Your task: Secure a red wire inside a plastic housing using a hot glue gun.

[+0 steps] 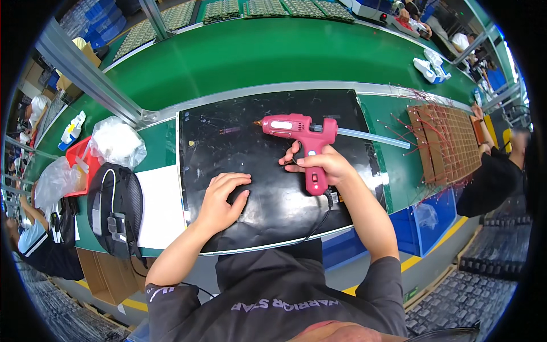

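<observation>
A pink hot glue gun (297, 132) is held in my right hand (329, 165), fingers wrapped round its handle and near the trigger. Its nozzle points left, and a long translucent glue stick (373, 138) sticks out of its back end. From the bottom of the handle a black cord (326, 214) runs down over the mat's front edge. My left hand (222, 200) rests on the black mat (228, 149), holding nothing, fingers stretched out and thumb apart. A few small bits of residue lie on the mat to the left of the nozzle.
Right of the mat stands a cardboard box with a grid (447, 142) and many red wires. To the left are a black bag (115, 205), white paper (159, 205), a red bin (80, 162) and plastic bags. Circuit boards line the green belt's far side (262, 8). Other people sit at both sides.
</observation>
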A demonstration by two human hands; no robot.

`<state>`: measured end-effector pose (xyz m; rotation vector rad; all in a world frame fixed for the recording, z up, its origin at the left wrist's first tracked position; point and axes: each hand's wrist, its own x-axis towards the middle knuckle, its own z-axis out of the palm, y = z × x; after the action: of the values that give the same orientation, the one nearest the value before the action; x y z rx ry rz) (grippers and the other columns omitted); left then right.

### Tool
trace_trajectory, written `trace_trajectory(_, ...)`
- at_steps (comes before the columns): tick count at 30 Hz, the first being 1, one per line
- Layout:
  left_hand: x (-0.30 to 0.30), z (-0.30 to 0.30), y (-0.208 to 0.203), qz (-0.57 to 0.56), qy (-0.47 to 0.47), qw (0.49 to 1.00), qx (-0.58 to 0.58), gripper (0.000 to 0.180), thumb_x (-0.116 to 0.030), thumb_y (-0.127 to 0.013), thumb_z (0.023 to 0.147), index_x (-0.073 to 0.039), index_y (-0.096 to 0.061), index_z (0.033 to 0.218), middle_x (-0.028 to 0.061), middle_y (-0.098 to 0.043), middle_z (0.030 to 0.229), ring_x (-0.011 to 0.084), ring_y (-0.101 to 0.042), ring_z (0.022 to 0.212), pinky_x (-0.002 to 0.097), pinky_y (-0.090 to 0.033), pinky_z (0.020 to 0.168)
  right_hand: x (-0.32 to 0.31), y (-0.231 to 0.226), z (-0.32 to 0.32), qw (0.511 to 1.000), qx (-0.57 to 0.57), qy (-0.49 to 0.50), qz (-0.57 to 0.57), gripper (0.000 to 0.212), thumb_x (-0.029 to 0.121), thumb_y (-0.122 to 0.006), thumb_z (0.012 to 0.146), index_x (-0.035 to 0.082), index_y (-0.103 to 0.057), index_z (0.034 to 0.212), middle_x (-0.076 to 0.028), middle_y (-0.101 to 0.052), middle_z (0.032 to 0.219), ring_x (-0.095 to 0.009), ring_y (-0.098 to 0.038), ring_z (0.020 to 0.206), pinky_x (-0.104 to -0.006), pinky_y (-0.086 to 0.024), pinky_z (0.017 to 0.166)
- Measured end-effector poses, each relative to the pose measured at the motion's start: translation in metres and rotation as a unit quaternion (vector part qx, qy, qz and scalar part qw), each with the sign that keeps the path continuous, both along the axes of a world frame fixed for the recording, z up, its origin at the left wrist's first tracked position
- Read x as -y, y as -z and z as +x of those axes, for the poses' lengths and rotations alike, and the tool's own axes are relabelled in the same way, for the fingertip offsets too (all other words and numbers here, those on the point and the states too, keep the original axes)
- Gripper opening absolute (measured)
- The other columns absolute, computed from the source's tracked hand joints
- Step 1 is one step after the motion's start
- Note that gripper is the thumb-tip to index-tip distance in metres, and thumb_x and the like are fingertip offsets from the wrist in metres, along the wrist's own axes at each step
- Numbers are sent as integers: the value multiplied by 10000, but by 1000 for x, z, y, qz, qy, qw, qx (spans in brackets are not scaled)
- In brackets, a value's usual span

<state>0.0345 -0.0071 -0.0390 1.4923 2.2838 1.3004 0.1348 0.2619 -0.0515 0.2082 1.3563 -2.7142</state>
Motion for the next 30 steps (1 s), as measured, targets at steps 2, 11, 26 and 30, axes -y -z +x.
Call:
trace_trajectory(2,0,0,0,0,-1,1000,-1,231,-28,-667,765,-23,-638,993,100,-666,1068,284,-610,1012,366,-426,897,0,0,0,1000,-1,4,2,266,-37,-632,779,27,-578,1031,-132,-635,1026,-289,-621,1062,-416,-516,925)
trace_trajectory(11,0,-1,0,-4,0,1000,-1,255,-25,-672,760,-28,-636,1012,100,-665,1069,284,-610,1010,368,-425,905,0,-4,-1,1000,2,0,8,241,-25,-641,786,32,-582,1013,-132,-625,1026,-320,-600,1101,-429,-503,949)
trace_trajectory(26,-1,0,-2,-15,6,1000,0,316,-35,-692,740,-33,-630,1050,105,-660,1076,285,-607,1016,370,-423,916,0,-5,0,1000,8,8,18,265,-38,-631,778,16,-575,1032,-147,-626,1026,-328,-606,1093,-431,-505,952)
trace_trajectory(30,0,0,-4,-24,5,1000,-3,298,-25,-689,747,-22,-632,1039,123,-665,1095,291,-617,1032,357,-440,919,0,-6,-1,1000,7,8,16,266,-37,-632,778,15,-575,1033,-146,-626,1026,-328,-606,1093,-434,-505,953)
